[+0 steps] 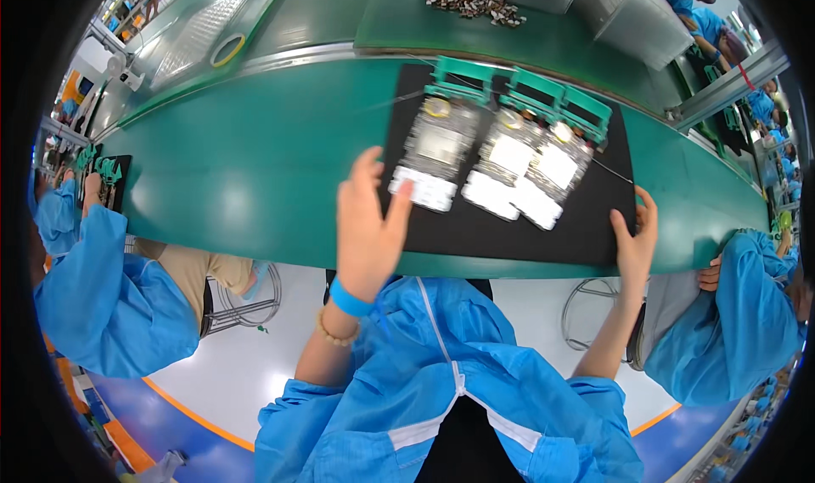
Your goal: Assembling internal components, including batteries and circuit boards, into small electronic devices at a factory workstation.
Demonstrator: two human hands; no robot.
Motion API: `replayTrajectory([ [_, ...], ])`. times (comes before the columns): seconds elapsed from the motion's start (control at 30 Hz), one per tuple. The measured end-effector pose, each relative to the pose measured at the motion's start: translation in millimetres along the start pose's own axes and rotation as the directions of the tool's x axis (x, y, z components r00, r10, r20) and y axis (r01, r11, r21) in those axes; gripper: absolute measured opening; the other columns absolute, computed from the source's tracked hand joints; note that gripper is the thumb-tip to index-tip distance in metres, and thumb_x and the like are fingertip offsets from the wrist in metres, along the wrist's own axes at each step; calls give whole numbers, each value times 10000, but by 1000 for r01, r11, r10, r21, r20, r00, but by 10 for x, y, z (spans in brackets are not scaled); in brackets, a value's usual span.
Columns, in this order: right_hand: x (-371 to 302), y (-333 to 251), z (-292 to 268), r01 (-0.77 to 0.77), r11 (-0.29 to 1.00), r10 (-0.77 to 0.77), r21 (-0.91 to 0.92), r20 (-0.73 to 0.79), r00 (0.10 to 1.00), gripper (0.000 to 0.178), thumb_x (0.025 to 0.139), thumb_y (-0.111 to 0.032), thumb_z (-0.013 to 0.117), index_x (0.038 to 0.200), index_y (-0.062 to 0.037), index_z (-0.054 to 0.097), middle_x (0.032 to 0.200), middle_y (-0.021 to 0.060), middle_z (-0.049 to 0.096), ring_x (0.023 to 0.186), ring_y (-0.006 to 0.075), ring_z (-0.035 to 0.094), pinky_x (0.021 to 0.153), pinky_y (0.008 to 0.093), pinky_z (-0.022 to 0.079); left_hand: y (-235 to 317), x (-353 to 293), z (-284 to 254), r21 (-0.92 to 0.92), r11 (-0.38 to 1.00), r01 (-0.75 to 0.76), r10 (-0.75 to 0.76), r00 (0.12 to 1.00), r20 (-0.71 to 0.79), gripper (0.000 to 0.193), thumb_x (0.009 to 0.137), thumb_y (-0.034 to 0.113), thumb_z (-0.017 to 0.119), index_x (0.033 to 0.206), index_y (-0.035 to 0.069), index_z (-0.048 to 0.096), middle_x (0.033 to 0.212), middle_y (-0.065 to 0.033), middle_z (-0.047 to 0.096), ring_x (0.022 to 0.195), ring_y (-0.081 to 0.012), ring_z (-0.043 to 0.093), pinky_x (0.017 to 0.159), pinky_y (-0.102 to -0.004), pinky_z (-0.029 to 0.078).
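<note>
A black mat (509,244) lies on the green work surface in front of me. On it rest three flat, silvery units with white ends: a left one (435,148), a middle one (509,160) and a right one (556,173). Each has a green frame-like piece at its far end; the left green frame (461,80) is one. My left hand (370,228) is over the mat's left edge, fingers spread, thumb close to the left unit's white end. At the right edge my right hand (635,241) has its thumb on the mat and its fingers around the side.
Beyond the work surface, a raised green shelf holds a pile of small parts (477,8) and clear plastic bins (632,20). A yellow tape ring (227,50) lies at the far left. Co-workers in blue sit on both sides, the left sleeve (110,296) and right sleeve (722,313) showing.
</note>
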State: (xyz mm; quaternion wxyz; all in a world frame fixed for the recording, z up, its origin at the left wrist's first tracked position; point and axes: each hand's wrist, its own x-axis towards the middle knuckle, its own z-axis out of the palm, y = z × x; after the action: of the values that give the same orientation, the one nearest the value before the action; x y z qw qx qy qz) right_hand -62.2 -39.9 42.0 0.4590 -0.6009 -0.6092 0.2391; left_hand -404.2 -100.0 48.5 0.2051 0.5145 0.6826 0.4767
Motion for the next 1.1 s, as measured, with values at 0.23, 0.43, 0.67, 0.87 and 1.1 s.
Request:
replayTrajectory([
  [0.23, 796, 1347, -1637, -19, 983, 26, -182, 41, 999, 457, 811, -7, 624, 1238, -62, 473, 930, 95, 627, 842, 139, 593, 704, 240, 471, 644, -207, 1095, -215, 931, -296, 362, 835, 415, 684, 869, 361, 561, 1318, -70, 277, 1223, -352, 409, 1088, -474, 429, 961, -483, 342],
  [0.43, 1322, 2823, -2933, 70, 836, -164, -545, -127, 978, 372, 818, -53, 610, 1175, -8, 516, 1076, 140, 610, 1013, 248, 578, 849, 329, 458, 1043, -230, 2230, -287, 905, -313, 419, 766, 487, 689, 837, 410, 569, 1290, -48, 323, 1215, -361, 405, 1057, -462, 458, 892, -477, 404],
  [0.67, 1327, 1618, -1473, 270, 621, -633, -736, -268, 726, 362, 874, -112, 508, 1219, -3, 518, 1183, 198, 558, 1085, 331, 532, 929, 381, 400, 714, 101, 1661, -472, 834, -284, 482, 791, 376, 436, 812, 230, 620, 1133, -9, 448, 1178, -224, 464, 1082, -391, 458, 911, -432, 407],
  [0.87, 766, -150, 87, 730, 533, -794, -429, 46, 606, 217, 900, 18, 480, 1099, 43, 562, 1122, 163, 589, 1016, 279, 575, 895, 358, 437, 320, 939, 81, -274, 820, -503, 461, 864, -204, 157, 792, 144, 577, 874, 12, 590, 787, -156, 591, 751, -310, 584, 690, -386, 475],
  [1.1, 1185, -1012, 2038, 782, 621, -755, -46, 232, 614, 151, 798, 25, 581, 935, -32, 606, 988, 98, 601, 927, 263, 585, 825, 346, 451, -1033, 1540, -870, 309, 909, -279, 403, 776, -485, 41, 781, 57, 576, 821, 62, 575, 790, -96, 618, 742, -284, 600, 648, -387, 478],
])
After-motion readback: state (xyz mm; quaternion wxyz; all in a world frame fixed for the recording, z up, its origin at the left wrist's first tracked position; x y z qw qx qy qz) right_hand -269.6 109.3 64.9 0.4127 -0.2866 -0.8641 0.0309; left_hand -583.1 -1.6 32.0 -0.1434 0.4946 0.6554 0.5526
